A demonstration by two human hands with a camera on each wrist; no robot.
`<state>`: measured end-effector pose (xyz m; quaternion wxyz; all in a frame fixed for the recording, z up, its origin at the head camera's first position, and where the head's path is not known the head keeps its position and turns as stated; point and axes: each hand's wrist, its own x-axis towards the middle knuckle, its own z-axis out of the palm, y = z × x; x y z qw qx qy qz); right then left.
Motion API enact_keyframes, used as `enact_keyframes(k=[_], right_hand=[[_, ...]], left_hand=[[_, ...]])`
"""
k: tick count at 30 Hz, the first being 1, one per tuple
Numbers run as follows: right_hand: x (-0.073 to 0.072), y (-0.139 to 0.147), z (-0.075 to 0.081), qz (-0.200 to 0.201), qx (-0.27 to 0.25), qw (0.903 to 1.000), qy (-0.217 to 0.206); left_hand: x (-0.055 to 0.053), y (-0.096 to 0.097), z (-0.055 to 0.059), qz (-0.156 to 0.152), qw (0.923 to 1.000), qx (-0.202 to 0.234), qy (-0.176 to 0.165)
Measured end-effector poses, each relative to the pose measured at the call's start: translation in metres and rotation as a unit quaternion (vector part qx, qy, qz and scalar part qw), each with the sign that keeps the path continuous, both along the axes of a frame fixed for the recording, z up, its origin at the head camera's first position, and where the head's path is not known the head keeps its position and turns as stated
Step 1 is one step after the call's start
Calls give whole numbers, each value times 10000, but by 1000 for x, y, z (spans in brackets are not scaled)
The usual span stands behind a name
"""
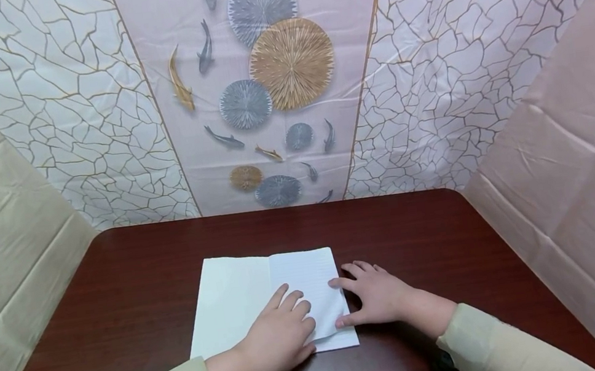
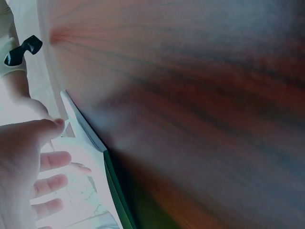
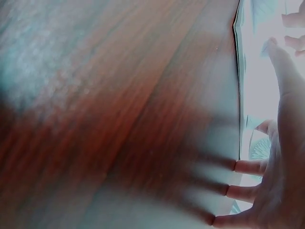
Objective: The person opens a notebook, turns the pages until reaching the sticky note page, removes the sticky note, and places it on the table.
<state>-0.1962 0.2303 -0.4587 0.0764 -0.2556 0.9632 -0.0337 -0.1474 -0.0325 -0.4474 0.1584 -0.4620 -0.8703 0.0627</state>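
An open notebook [image 1: 234, 301] lies on the table, its left page blank and its right page [image 1: 309, 277] faintly lined. The lower edge of that right page sits askew over the sheet beneath. My left hand [image 1: 282, 333] rests across the right page near the fold, fingers loosely extended. At the notebook's right edge is my right hand [image 1: 374, 293], fingers spread. Its thumb and index finger reach onto the page's edge, while other fingertips [image 3: 240, 192] touch the table beside it. From the left wrist, the notebook's green cover edge [image 2: 116, 191] shows.
The dark reddish-brown table [image 1: 136, 279] surrounds the notebook. A patterned cloth [image 1: 271, 151] hangs behind its far edge, with pale fabric walls [image 1: 569, 177] at both sides. A black device [image 2: 24, 50] is on the right wrist.
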Motion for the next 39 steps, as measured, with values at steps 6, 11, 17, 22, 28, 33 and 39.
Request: enact_keyframes(k=[6,11,17,22,28,33,39], right_hand=[[0,1,-3,-18,61,10000,-33],[2,4,-4,29,101,9999,-1],[6,9,-6,49,-212,9997,88],[10,19,-8,90,-451,9986,276],[13,33,-10,36,-681,9969,405],[13,36,-12,165,-670,9968,404],[10,35,-13,420,-503,9964,535]], left_hand=[[1,3,-2,-48,9999,82,71],[2,4,-2,-63,9998,161,126],[2,6,-3,-107,9996,204,131],[3,6,-4,-96,9994,283,179],[4,3,-1,75,9989,426,206],[6,1,3,215,9982,537,149],[4,0,6,301,9955,851,289]])
